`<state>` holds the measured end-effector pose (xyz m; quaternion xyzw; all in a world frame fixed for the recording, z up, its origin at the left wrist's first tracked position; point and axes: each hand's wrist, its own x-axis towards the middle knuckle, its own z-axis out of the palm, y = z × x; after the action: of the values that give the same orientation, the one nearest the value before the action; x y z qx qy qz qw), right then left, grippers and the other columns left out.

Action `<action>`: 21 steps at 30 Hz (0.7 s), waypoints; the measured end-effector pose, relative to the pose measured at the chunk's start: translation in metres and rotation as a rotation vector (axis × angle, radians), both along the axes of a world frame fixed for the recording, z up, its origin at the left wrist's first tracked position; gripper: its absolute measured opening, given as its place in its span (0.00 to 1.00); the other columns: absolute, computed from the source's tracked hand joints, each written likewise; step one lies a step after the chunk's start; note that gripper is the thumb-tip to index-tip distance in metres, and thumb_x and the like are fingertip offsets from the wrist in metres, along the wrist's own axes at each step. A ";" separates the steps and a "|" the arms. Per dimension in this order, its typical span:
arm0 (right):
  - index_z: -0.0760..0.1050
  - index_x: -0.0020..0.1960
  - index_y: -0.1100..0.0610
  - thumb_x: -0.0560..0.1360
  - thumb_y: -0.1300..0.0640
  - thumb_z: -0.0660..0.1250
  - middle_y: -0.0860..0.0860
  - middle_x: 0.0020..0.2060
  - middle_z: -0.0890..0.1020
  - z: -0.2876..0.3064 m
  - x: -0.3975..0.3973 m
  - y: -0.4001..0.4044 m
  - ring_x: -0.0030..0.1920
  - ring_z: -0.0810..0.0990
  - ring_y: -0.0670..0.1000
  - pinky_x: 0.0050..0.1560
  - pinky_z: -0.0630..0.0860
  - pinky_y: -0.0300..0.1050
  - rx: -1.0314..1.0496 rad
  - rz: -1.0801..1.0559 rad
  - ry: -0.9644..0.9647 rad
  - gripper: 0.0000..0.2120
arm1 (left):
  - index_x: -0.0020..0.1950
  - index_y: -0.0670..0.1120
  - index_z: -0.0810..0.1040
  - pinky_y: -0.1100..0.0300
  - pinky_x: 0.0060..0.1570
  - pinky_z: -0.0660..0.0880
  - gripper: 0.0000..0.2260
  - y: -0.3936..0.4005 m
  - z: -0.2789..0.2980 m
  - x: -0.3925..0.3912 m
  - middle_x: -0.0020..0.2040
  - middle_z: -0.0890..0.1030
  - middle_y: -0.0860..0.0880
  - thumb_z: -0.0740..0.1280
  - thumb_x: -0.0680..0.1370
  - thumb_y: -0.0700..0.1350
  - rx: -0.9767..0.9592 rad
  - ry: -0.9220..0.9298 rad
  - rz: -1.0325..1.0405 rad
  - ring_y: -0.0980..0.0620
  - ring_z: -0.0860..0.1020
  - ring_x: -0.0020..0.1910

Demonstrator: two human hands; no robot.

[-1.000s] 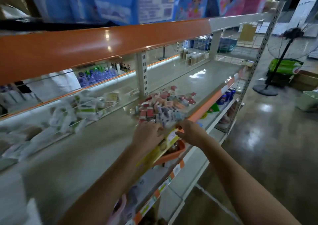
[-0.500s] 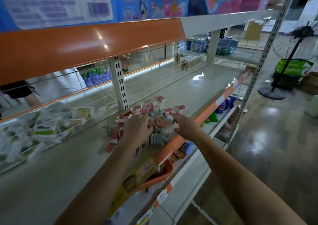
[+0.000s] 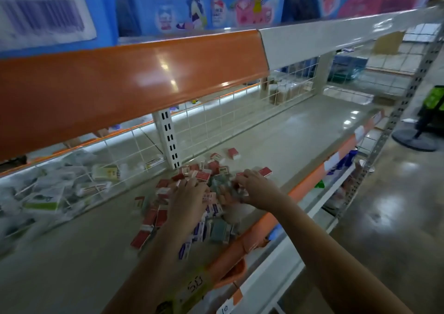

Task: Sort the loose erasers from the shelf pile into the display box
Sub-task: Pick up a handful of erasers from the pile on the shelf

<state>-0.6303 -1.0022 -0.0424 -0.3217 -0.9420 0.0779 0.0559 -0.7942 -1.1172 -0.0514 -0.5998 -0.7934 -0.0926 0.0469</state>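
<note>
Left hand lies palm-down over the eraser pile on the grey shelf, seemingly raking; whether it grips anything I cannot tell. Small sleeved blocks, red, blue and teal, scatter around it. Right hand curls onto teal erasers beside; grip unclear. No display box is identifiable.

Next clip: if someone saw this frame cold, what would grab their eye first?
Probably the scattered pile of small red, white and blue-grey erasers on the pale shelf, with the left hand and right hand both down in the middle of it. Next, the broad glossy orange shelf edge running across the upper frame, with bright blue and pink cartoon packaging stacked above it.
</note>
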 end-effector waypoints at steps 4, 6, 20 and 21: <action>0.71 0.61 0.56 0.72 0.53 0.69 0.53 0.56 0.73 0.000 -0.005 0.013 0.57 0.72 0.52 0.56 0.70 0.45 0.016 0.076 -0.039 0.19 | 0.62 0.53 0.73 0.50 0.65 0.65 0.15 0.006 0.002 0.004 0.63 0.72 0.50 0.65 0.77 0.53 -0.056 0.028 0.042 0.48 0.67 0.65; 0.72 0.58 0.57 0.73 0.52 0.68 0.53 0.55 0.73 -0.001 -0.006 0.018 0.55 0.72 0.52 0.55 0.72 0.46 0.014 0.121 -0.051 0.17 | 0.63 0.52 0.72 0.49 0.65 0.64 0.17 0.006 0.002 0.007 0.64 0.72 0.50 0.65 0.76 0.54 -0.062 0.039 0.058 0.48 0.66 0.66; 0.66 0.55 0.51 0.71 0.49 0.70 0.47 0.51 0.70 0.005 -0.006 0.038 0.49 0.71 0.46 0.46 0.68 0.37 -0.339 0.400 0.158 0.18 | 0.45 0.55 0.75 0.72 0.37 0.70 0.06 -0.013 0.016 0.041 0.41 0.78 0.60 0.71 0.73 0.47 0.350 -0.506 0.206 0.66 0.76 0.40; 0.65 0.52 0.49 0.71 0.49 0.70 0.45 0.48 0.72 0.007 -0.006 0.037 0.45 0.73 0.45 0.41 0.69 0.35 -0.380 0.408 0.181 0.16 | 0.45 0.56 0.73 0.74 0.35 0.70 0.08 -0.017 0.017 0.045 0.40 0.78 0.60 0.70 0.73 0.45 0.388 -0.574 0.245 0.66 0.76 0.39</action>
<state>-0.6368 -0.9652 -0.0358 -0.1220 -0.9470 0.2908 0.0616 -0.7497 -1.1346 -0.0347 -0.4299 -0.8079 -0.3995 -0.0538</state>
